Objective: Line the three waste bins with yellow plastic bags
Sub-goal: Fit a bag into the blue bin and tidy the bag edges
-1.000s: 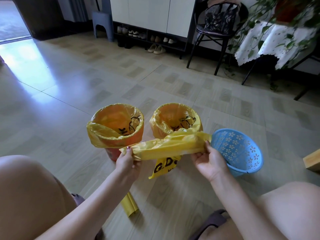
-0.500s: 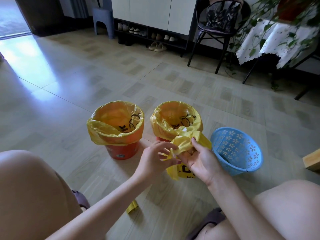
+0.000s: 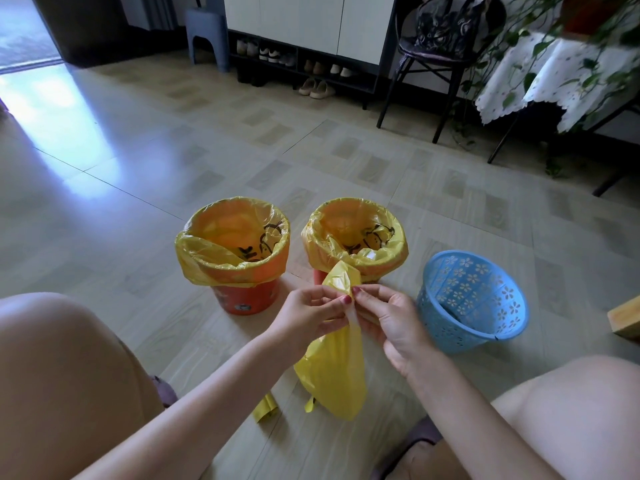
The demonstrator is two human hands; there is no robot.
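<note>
Two orange bins stand on the floor, the left bin [image 3: 247,299] and the middle bin [image 3: 319,276], each with a yellow bag folded over its rim. To their right a blue perforated basket [image 3: 472,303] tilts toward me with no bag in it. My left hand [image 3: 311,315] and my right hand [image 3: 388,320] pinch the top edge of a loose yellow bag [image 3: 334,372] between their fingertips, in front of the middle bin. The bag hangs down toward the floor.
A folded yellow bag piece [image 3: 265,412] lies on the floor near my left knee. A wooden block [image 3: 627,322] sits at the right edge. A black chair [image 3: 440,57], a cloth-covered plant table [image 3: 540,84] and a shoe cabinet [image 3: 304,60] stand at the back.
The bag was stretched sideways between my hands. My hands have come together at its top edge, and it now hangs downward.
</note>
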